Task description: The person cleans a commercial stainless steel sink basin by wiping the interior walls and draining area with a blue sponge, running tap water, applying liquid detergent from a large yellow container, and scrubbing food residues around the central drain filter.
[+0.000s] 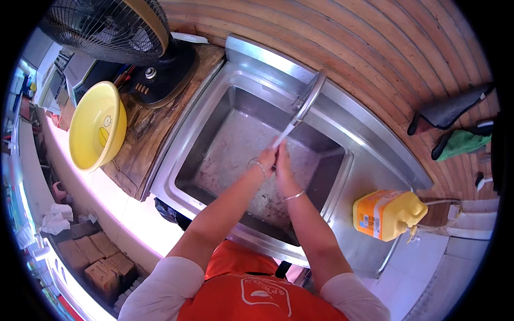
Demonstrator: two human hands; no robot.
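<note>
My left hand [266, 159] and my right hand [284, 164] are held against each other over the stainless-steel sink [237, 132]. A stream of water [284, 134] runs from the curved metal faucet [311, 98] onto the fingers. The palms face each other, so whatever lies between them is hidden. A thin bracelet [259, 166] circles the left wrist, and a metal bangle [294, 195] is on the right one. Dark specks and wet stains mark the basin floor below.
A yellow jug [387, 214] stands on the steel drainboard [363, 172] at right. To the left, a yellow plastic basin [92, 128] tilts on a wooden counter [160, 136] beside a black electric fan [160, 76]. Cloths [461, 144] hang at the wooden slat wall [361, 44].
</note>
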